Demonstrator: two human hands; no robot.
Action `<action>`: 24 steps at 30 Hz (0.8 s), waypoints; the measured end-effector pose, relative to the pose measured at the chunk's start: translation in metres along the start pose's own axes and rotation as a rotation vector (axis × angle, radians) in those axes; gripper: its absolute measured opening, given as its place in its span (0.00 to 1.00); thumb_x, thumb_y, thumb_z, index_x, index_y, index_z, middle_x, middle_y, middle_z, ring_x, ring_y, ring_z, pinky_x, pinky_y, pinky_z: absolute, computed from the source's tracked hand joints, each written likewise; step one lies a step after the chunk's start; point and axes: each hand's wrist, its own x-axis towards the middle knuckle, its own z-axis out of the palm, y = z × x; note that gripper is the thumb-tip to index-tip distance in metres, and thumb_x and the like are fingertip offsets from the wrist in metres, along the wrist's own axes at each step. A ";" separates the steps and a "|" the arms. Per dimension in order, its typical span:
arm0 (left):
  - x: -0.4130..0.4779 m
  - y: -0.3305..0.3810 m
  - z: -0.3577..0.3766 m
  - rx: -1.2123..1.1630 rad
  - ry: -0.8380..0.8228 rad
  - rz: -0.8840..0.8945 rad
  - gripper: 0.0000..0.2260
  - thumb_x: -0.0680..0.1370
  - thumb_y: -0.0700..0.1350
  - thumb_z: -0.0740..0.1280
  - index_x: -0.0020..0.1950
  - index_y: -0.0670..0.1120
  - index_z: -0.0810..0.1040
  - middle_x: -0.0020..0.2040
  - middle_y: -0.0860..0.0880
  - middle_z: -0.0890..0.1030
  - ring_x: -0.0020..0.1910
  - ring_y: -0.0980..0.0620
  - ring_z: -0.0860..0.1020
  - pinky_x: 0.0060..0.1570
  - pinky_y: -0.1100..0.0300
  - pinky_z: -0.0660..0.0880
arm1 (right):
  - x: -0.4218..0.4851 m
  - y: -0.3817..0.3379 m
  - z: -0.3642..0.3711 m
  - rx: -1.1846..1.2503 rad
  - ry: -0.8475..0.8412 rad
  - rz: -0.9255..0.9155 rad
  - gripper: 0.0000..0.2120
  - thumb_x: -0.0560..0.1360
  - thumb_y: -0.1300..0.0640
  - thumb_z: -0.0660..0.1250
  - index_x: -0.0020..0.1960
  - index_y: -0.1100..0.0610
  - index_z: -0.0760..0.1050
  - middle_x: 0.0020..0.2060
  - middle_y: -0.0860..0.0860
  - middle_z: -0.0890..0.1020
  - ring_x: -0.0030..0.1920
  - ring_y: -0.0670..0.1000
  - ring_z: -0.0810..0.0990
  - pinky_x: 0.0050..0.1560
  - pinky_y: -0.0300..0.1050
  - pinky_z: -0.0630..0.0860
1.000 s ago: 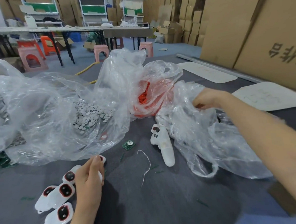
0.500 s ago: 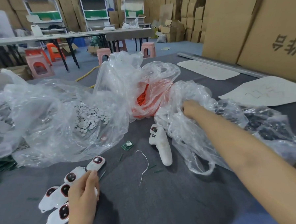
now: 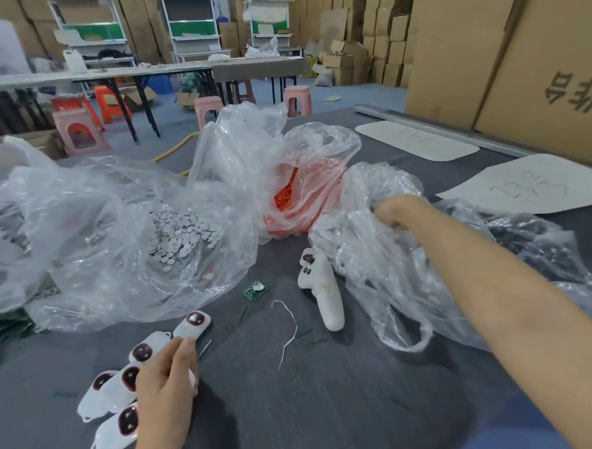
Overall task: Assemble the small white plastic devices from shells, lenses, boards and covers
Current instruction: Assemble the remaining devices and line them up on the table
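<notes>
Standing beside the grey table, I take the white controller lying in the middle as my marker. To the near left of the controller, a cluster of small white devices lies on the cloth, each showing a dark lens with a red rim. The person's left hand lies over that cluster, fingers bent down round one device whose white edge shows beside the thumb, a fingertip touching the farthest device in the row.

Just left of the controller sits a small green board, apart from everything else. A white thread curls between the board and the controller's near end.

Touching the controller's right side is a crumpled clear bag. The right hand is pushed into the folds of that bag, beyond and right of the controller. Its fingers are tucked under and hidden by the film, so I cannot tell whether they hold anything.

Behind the controller is a bag of orange parts. Far left of the controller, a big clear bag holds a heap of small white discs. Well to the right of the controller, dark parts show through plastic.
</notes>
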 end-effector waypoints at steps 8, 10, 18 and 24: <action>-0.004 0.015 0.004 0.013 0.007 0.023 0.20 0.74 0.54 0.60 0.26 0.45 0.65 0.21 0.47 0.66 0.23 0.53 0.64 0.26 0.53 0.59 | -0.012 0.003 -0.005 0.034 -0.220 0.014 0.28 0.80 0.60 0.62 0.77 0.55 0.56 0.72 0.56 0.67 0.67 0.59 0.71 0.66 0.54 0.70; -0.005 0.017 0.005 -0.022 0.023 0.012 0.19 0.74 0.51 0.60 0.27 0.43 0.64 0.22 0.48 0.64 0.23 0.54 0.63 0.25 0.58 0.59 | -0.013 0.002 -0.004 -0.101 -0.183 0.011 0.30 0.80 0.64 0.59 0.78 0.57 0.51 0.74 0.58 0.63 0.68 0.61 0.70 0.66 0.57 0.70; -0.005 0.018 0.006 0.000 0.065 -0.028 0.18 0.75 0.47 0.61 0.29 0.40 0.62 0.24 0.47 0.64 0.26 0.52 0.63 0.27 0.58 0.58 | -0.028 -0.002 0.010 -0.245 -0.036 -0.045 0.33 0.76 0.75 0.53 0.78 0.62 0.46 0.74 0.63 0.58 0.68 0.64 0.69 0.61 0.51 0.72; -0.009 0.025 0.010 0.350 0.211 -0.021 0.14 0.78 0.41 0.65 0.33 0.44 0.68 0.25 0.51 0.70 0.27 0.51 0.68 0.31 0.57 0.65 | -0.037 -0.004 0.019 -0.096 0.240 -0.062 0.20 0.79 0.65 0.58 0.71 0.64 0.65 0.65 0.61 0.74 0.62 0.61 0.75 0.57 0.48 0.73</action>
